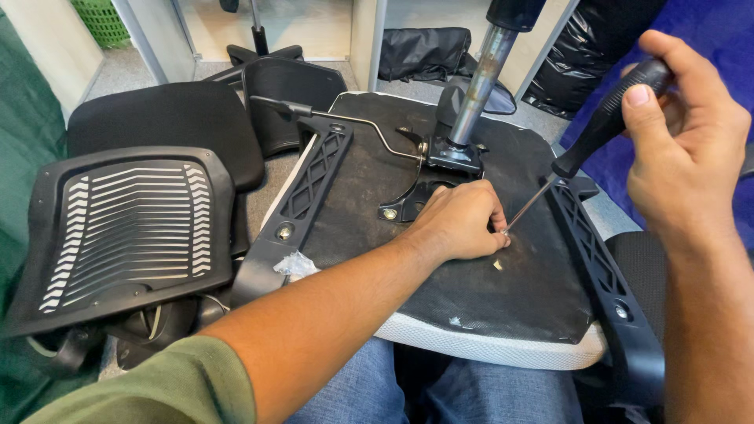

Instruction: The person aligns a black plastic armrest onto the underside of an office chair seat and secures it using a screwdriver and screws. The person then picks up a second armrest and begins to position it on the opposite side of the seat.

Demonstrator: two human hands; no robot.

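An upturned office chair seat (361,212), black underside up, lies across my lap. My left hand (459,220) rests on the underside, its fingertips pinched around a small screw right at the screwdriver's tip. My right hand (687,141) is shut on the black handle of a screwdriver (605,122), whose thin metal shaft slants down-left to that spot. A black metal mechanism plate (432,169) with a chrome gas-lift column (481,78) rises just behind my left hand.
Black plastic armrest brackets run along the seat's left side (310,184) and right side (605,275). A slotted black backrest shell (126,228) and other seat pads (169,118) lie to the left. Black bags (428,51) sit at the back.
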